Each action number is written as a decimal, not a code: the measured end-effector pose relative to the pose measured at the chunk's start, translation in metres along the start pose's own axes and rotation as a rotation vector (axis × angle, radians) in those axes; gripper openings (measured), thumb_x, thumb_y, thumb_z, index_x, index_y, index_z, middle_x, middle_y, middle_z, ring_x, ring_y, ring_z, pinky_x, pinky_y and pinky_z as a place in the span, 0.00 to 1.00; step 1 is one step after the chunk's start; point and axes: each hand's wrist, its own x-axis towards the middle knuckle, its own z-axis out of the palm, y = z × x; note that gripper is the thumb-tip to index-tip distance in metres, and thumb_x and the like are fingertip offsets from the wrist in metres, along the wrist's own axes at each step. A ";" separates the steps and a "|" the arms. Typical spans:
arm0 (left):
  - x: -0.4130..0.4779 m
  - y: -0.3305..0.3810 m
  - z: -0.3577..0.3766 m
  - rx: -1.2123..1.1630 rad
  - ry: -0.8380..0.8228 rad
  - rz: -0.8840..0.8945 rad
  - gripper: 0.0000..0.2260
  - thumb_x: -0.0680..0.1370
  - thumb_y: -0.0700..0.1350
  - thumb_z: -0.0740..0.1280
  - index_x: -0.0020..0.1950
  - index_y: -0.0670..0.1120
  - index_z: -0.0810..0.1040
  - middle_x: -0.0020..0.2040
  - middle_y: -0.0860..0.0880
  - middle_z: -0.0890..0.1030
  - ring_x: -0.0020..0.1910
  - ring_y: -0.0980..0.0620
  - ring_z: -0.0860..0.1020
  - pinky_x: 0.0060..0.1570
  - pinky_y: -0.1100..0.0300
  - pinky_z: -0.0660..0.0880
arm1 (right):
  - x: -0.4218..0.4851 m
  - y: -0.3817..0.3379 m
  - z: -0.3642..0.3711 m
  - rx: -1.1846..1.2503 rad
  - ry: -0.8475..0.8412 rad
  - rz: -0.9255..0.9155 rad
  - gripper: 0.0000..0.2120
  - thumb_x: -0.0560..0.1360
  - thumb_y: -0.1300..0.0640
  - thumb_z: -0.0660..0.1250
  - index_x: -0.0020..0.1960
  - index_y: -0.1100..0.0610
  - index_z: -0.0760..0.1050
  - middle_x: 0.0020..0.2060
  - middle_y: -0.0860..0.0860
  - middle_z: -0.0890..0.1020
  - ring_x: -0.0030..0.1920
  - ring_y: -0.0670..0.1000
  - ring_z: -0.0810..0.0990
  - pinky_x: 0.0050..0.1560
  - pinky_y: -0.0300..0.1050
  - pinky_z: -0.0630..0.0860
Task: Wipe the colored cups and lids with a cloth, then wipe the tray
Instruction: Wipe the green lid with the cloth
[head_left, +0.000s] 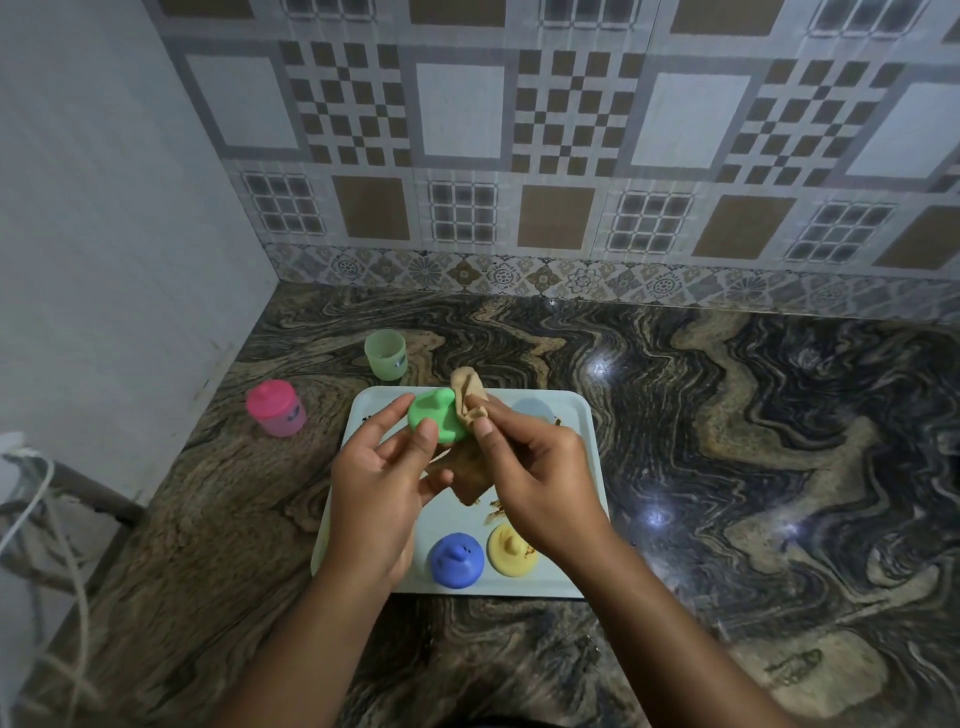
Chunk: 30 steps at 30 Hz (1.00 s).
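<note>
My left hand (382, 483) holds a green spouted lid (434, 418) above the pale tray (587, 467), thumb and fingers curled round it. My right hand (535, 473) pinches a tan cloth (467, 397) against the lid's right side; more cloth hangs below between the hands. A blue lid (456, 558) and a yellow lid (511, 548) sit near the tray's front edge. Brown smears mark the tray by the yellow lid. A lidless green cup (385, 354) stands on the counter behind the tray. A pink cup with its lid on (275, 408) stands to the left.
The tray lies on a dark marbled counter (727, 441) in a corner, with a tiled wall behind and a plain wall to the left. A pale cup-like shape (530, 408) sits at the tray's far right, partly hidden. Cords (36, 499) hang at the far left edge.
</note>
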 end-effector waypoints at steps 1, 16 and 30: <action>0.000 0.002 -0.001 -0.003 -0.027 -0.011 0.15 0.80 0.38 0.65 0.67 0.46 0.76 0.47 0.46 0.86 0.39 0.53 0.81 0.34 0.62 0.76 | -0.001 0.000 -0.001 -0.004 0.002 -0.015 0.14 0.81 0.54 0.66 0.65 0.53 0.82 0.55 0.51 0.87 0.56 0.50 0.86 0.58 0.57 0.82; -0.004 -0.001 0.004 0.089 -0.017 0.074 0.19 0.80 0.37 0.65 0.70 0.46 0.71 0.51 0.47 0.86 0.48 0.51 0.85 0.38 0.57 0.80 | -0.001 -0.005 0.001 0.028 0.051 -0.012 0.13 0.82 0.54 0.66 0.65 0.53 0.82 0.53 0.51 0.88 0.49 0.50 0.88 0.48 0.51 0.84; -0.016 -0.003 0.005 0.084 -0.108 0.003 0.18 0.80 0.39 0.64 0.69 0.48 0.73 0.56 0.47 0.85 0.54 0.49 0.84 0.50 0.45 0.80 | 0.012 -0.014 -0.004 -0.114 0.055 0.023 0.10 0.82 0.56 0.66 0.59 0.53 0.84 0.45 0.49 0.88 0.47 0.49 0.87 0.49 0.55 0.83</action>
